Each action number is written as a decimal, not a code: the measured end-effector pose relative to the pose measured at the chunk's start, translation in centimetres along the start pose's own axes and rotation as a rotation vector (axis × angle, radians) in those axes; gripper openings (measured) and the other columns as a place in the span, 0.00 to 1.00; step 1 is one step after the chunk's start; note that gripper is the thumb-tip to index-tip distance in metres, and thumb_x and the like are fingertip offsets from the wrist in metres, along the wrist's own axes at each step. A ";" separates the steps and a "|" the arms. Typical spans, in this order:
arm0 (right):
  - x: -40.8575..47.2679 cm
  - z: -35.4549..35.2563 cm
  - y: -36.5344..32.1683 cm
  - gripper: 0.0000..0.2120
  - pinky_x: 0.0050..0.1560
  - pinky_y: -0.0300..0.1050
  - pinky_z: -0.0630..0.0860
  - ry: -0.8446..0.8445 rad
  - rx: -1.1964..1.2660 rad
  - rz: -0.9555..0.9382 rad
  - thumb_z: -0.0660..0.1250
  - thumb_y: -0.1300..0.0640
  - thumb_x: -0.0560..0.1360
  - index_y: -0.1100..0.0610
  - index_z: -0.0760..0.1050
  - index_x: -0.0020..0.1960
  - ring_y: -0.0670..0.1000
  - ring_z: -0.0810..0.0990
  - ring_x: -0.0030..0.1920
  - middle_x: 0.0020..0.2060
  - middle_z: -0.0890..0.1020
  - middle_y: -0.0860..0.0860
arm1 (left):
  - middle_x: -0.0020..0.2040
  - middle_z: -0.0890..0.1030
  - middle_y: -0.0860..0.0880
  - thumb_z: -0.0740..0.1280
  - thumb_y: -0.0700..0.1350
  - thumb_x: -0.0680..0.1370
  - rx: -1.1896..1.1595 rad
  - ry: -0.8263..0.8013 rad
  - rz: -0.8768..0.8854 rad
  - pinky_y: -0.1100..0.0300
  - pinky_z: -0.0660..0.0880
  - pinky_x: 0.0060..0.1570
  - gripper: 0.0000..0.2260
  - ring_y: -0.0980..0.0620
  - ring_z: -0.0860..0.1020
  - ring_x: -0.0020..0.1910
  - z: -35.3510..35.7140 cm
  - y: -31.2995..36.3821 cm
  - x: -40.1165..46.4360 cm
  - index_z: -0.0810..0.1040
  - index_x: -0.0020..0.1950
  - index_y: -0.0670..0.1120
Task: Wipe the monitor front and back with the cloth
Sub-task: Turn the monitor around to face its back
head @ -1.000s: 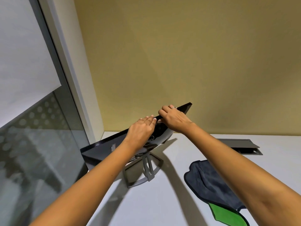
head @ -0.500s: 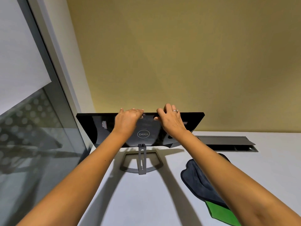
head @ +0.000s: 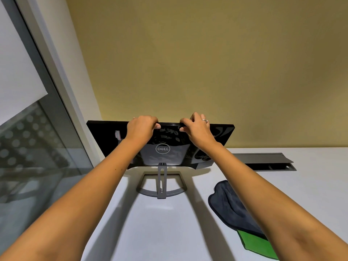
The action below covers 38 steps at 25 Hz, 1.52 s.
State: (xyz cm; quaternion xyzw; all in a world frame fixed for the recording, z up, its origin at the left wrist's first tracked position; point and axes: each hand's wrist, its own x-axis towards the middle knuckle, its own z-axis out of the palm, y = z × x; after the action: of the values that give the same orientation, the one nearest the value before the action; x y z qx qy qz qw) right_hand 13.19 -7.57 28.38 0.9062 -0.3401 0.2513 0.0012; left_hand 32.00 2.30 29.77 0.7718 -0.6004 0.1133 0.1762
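Both hands on the monitor (head: 163, 147) top edge: left hand (head: 142, 127) and right hand (head: 196, 127) curl over and grip it. Back faces the camera. Cloth (head: 230, 206) lies untouched on the desk (head: 150, 232), right of stand; back wipe looks not yet begun, front unknown

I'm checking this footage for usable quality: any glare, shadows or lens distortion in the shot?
Head view: the monitor's glossy black back mirrors pale reflections; both forearms and the stand cast soft shadows on the white desk; wide-angle bending curves the window frame; focus looks sharp.
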 end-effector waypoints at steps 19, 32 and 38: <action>3.4 -0.1 2.9 0.13 0.46 0.47 0.56 -0.007 0.002 -0.011 0.64 0.51 0.78 0.62 0.74 0.52 0.57 0.67 0.52 0.50 0.73 0.57 | 0.50 0.78 0.43 0.64 0.37 0.77 0.089 0.046 0.030 0.30 0.58 0.64 0.03 0.43 0.76 0.53 2.2 1.5 3.1 0.74 0.51 0.41; 1.6 -0.6 8.6 0.14 0.46 0.47 0.57 -0.004 0.008 0.045 0.65 0.50 0.77 0.62 0.73 0.51 0.57 0.68 0.52 0.50 0.73 0.55 | 0.48 0.78 0.45 0.64 0.39 0.78 0.049 0.052 0.095 0.27 0.58 0.63 0.02 0.44 0.76 0.50 4.4 6.3 4.7 0.74 0.49 0.41; 0.6 -0.5 8.7 0.14 0.47 0.48 0.59 0.006 0.019 0.023 0.64 0.49 0.77 0.61 0.73 0.52 0.56 0.68 0.52 0.51 0.73 0.54 | 0.41 0.78 0.43 0.67 0.39 0.76 0.056 0.157 0.124 0.24 0.61 0.57 0.03 0.42 0.77 0.42 4.9 6.2 3.6 0.75 0.44 0.40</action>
State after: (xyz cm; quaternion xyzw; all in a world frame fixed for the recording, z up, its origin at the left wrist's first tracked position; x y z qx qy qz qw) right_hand 8.00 -14.52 27.67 0.9014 -0.3481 0.2571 -0.0093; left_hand 26.76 -4.26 27.59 0.7265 -0.6279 0.2007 0.1937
